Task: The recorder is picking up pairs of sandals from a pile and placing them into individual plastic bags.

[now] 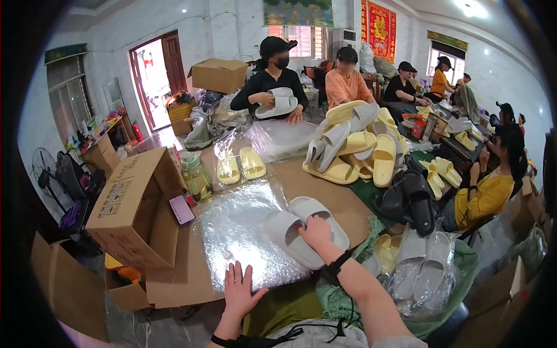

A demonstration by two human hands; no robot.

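My right hand (317,236) grips a pair of pale grey slippers (296,246), its fingers curled over the inner side of the pair. The slippers lie at the right edge of a stack of clear plastic bags (241,223) on the cardboard-covered table. My left hand (239,291) rests with fingers spread on the near edge of that stack, holding nothing. Beyond the bags, a yellow pair of slippers (242,165) lies on clear plastic. A heap of yellow and grey slippers (354,148) is piled at the far right of the table.
On the left stand an open cardboard box (136,209), a phone (182,209) and a glass jar (198,177). Black slippers (415,197) lie at right. Bagged grey slippers (423,264) fill a green sack (464,269) beside my right arm. A co-worker (278,78) opposite holds a grey slipper; others sit further right.
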